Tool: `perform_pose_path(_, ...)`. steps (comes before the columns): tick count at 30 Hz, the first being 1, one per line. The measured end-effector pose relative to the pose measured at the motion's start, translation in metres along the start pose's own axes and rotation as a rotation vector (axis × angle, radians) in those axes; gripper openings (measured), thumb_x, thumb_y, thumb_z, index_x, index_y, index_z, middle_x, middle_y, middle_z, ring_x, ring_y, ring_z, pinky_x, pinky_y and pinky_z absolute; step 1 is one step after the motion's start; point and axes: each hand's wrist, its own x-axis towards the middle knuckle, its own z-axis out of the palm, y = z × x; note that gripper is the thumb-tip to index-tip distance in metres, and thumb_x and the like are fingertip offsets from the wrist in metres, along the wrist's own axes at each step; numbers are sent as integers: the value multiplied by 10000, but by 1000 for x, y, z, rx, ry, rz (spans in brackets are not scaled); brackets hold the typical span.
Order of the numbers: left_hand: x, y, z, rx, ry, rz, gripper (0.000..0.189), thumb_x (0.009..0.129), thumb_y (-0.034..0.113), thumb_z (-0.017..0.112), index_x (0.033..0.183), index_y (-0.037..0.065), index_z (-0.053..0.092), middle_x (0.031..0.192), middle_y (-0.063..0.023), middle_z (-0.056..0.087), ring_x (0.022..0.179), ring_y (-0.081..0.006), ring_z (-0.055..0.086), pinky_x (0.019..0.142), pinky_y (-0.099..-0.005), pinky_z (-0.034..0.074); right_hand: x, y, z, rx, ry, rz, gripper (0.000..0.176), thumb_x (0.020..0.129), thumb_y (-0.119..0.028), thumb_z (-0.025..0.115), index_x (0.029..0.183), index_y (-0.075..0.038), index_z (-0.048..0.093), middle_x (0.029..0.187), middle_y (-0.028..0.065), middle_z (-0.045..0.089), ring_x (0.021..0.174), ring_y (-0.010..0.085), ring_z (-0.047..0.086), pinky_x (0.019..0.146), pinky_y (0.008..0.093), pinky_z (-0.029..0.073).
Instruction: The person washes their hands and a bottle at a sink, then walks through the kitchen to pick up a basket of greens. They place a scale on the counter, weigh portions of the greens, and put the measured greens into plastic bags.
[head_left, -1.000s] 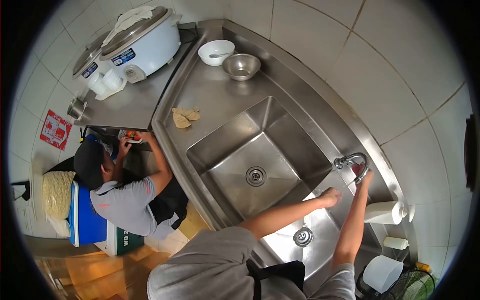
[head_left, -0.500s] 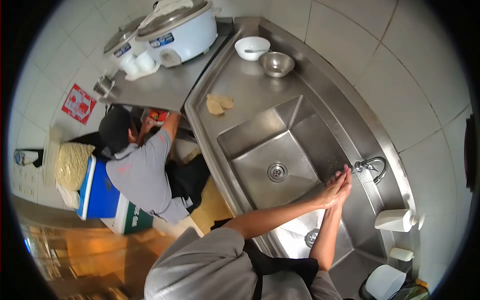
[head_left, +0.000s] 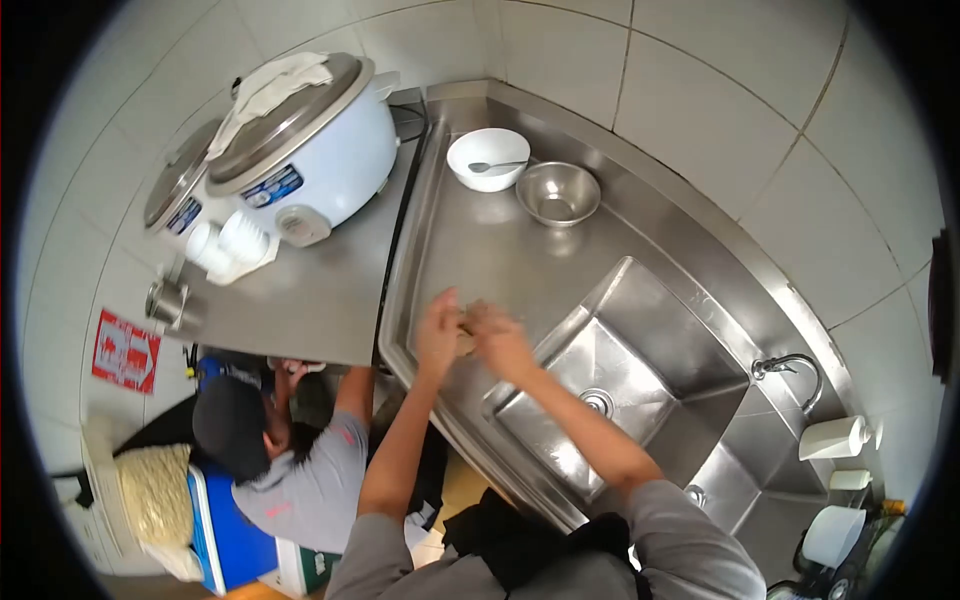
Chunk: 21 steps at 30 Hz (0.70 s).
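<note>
Left hand [head_left: 438,330] and right hand [head_left: 502,342] meet on counter [head_left: 500,250], beside sink [head_left: 640,340]. Rag [head_left: 466,346] sits between them, touching both, mostly hidden. Equal reach. Grip blurred, can't tell. Axis unreadable. Bowls [head_left: 558,193] well beyond.

Left hand [head_left: 438,332] and right hand [head_left: 503,343] at cloth [head_left: 466,344], on counter [head_left: 480,250], sink [head_left: 640,330] just beside, white bowl [head_left: 487,170], steel bowl [head_left: 558,195]

One head-worn fisheye camera looks steeply down toward the tiled wall corner, ringed by a black border; the steel counter [head_left: 490,250] and sink [head_left: 640,335] lie close below, the left hand [head_left: 440,330] and right hand [head_left: 502,345] meeting at mid-frame
</note>
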Motion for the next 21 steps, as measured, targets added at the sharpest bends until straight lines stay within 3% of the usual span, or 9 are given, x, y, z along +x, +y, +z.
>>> perform_pose_path(3,20,-23,-21,-58,61,-166,260,892,184,451,1068,25,558,1052,-126,586,944,-198,546,807,-290,428,34,-12,58,-236,53,-137,303,769,-154,487,1051,-60,546,1014,108,575,934,262,533,900,474,313)
perform_pose_path(5,34,-47,-19,-90,41,-175,251,905,180,435,1067,36,560,1083,-96,577,913,-128,532,786,-256,424,51,23,64,-57,-329,213,375,812,-210,439,1142,-36,478,1125,135,508,1000,278,488,913,496,288)
perform_pose_path(7,46,-58,-1,74,-24,16,260,896,182,455,1075,19,550,1067,-112,576,888,-152,561,762,-258,441,42,92,44,-492,-59,318,408,829,-241,416,1167,-17,454,1184,142,449,1038,302,446,912,488,295)
perform_pose_path(10,77,-62,41,219,-27,274,293,893,218,464,1085,10,540,1039,-132,576,813,-167,597,724,-261,459,22,180,-61,-743,-214,829,361,857,-251,398,1103,-17,521,1172,144,476,1032,314,470,923,429,318)
perform_pose_path(11,89,-56,54,206,-29,282,293,893,218,464,1085,10,540,1039,-132,576,813,-167,597,724,-261,459,7,206,-99,-833,-255,747,325,863,-254,414,1005,-16,584,1101,142,536,981,316,520,890,421,360)
perform_pose_path(12,103,-49,68,93,-157,108,322,886,254,472,1075,1,537,1005,-133,585,768,-174,605,725,-268,461,-24,253,-111,-482,265,699,275,857,-224,440,957,-30,607,1028,155,574,942,318,549,851,417,398)
perform_pose_path(15,147,-27,114,56,-328,-245,426,838,409,481,954,7,563,876,-180,613,882,-269,594,824,-337,433,-25,208,-160,-540,280,819,204,845,-136,463,960,-47,606,993,170,578,935,307,549,799,395,436)
perform_pose_path(17,175,-12,139,39,-341,-362,431,827,419,481,893,-1,554,797,-173,612,793,-258,609,764,-333,457,-20,192,-145,-39,518,516,180,807,-56,494,949,-39,603,926,167,586,881,301,551,755,376,449)
perform_pose_path(21,204,-36,187,48,-351,-445,359,801,340,489,765,-17,515,632,-145,593,548,-221,608,548,-327,489,-5,111,-50,-243,-142,229,237,661,-70,562,889,-39,621,1031,130,567,1021,276,501,892,405,385)
